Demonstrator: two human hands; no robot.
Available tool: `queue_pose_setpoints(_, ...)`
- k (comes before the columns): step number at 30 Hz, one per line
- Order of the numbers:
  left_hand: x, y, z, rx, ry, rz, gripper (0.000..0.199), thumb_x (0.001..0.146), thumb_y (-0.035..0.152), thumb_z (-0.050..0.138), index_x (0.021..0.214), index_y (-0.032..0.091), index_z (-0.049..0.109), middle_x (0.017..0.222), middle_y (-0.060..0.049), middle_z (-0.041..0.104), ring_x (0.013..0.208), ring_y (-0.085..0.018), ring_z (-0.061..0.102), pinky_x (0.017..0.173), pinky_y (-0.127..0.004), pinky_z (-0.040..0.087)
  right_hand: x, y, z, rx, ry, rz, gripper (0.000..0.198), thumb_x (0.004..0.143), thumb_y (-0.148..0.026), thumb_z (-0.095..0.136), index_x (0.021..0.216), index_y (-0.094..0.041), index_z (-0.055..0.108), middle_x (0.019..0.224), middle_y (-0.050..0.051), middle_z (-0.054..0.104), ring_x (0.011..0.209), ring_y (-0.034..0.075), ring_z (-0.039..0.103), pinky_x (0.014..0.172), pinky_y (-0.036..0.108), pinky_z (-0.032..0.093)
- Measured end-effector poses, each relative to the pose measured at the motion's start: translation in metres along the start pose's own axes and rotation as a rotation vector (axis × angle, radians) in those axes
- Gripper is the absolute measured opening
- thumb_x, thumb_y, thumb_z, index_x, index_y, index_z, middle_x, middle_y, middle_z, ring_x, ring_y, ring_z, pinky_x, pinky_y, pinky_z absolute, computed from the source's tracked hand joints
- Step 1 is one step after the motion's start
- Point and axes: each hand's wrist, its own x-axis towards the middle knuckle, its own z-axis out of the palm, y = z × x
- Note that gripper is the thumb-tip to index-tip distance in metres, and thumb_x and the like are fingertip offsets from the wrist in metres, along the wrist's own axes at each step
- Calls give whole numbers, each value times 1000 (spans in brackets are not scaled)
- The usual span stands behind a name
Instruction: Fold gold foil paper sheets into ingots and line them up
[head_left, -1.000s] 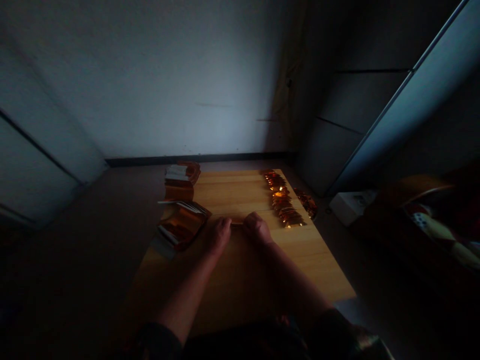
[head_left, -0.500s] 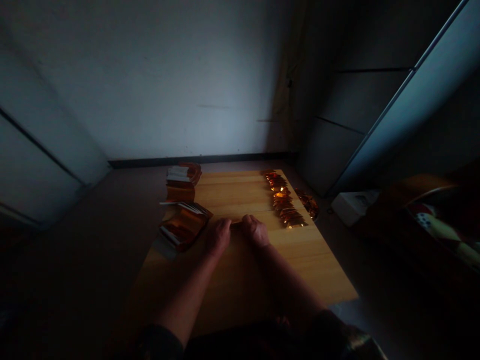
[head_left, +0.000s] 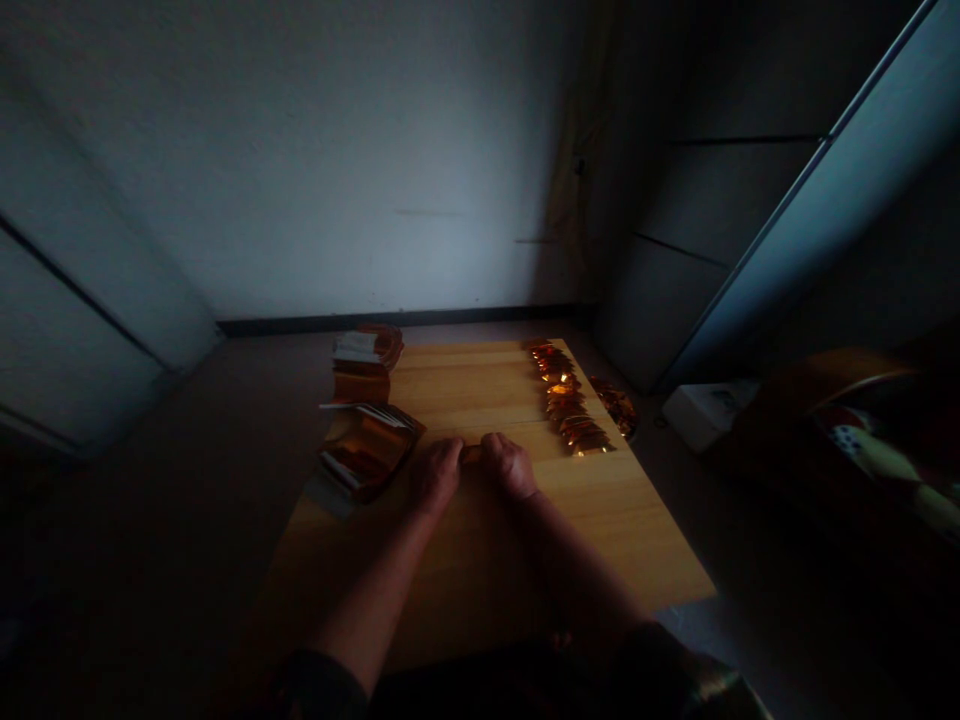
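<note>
Over the middle of the wooden table [head_left: 465,380], my left hand [head_left: 439,472] and my right hand [head_left: 510,466] are closed on the two ends of a small strip of copper-coloured foil paper [head_left: 471,454]. Only a short piece of it shows between my fists; the rest is hidden by the fingers. Just left of my left hand lies a fanned stack of copper-coloured foil sheets [head_left: 375,445] with pale undersides. Along the right edge of the table runs a row of shiny folded foil pieces [head_left: 568,400], apart from my right hand.
More foil sheets [head_left: 364,360] lie at the table's far left corner. Beyond the right edge, a heap of shiny foil pieces [head_left: 615,408] sits lower down. A white box [head_left: 701,415] stands on the floor to the right. A pale wall [head_left: 390,180] rises behind the table.
My right hand has shifted very slightly to the left, and a little more of the foil strip's face shows between the hands. The stacks and the row have stayed put.
</note>
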Motion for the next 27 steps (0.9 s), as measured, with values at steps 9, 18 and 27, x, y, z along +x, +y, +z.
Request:
queue_pose_setpoints(9,0,1,-2,16,-1,6,31,88,12,34,100,19,62,89,-8,68,84,-19,61,73,-28,44,0,-6,-8,-49,-61,-10,13,93,-24,48,92,-19,59,87,5,64,72,13,58,57,20,32)
queue_pose_setpoints(18,0,0,-2,-12,55,28,30,87,11,37,101,17,63,88,-10,68,82,-20,62,74,-29,47,0,-8,-11,-95,-88,-12,14,93,-20,46,92,-18,60,87,6,66,73,13,59,56,20,31)
queue_pose_setpoints(27,-1,-7,12,6,220,127,29,86,10,40,104,16,62,81,-9,69,75,-19,63,68,-28,48,0,-6,-8,-112,-46,1,16,93,-24,44,93,-19,59,87,4,66,73,13,60,56,21,33)
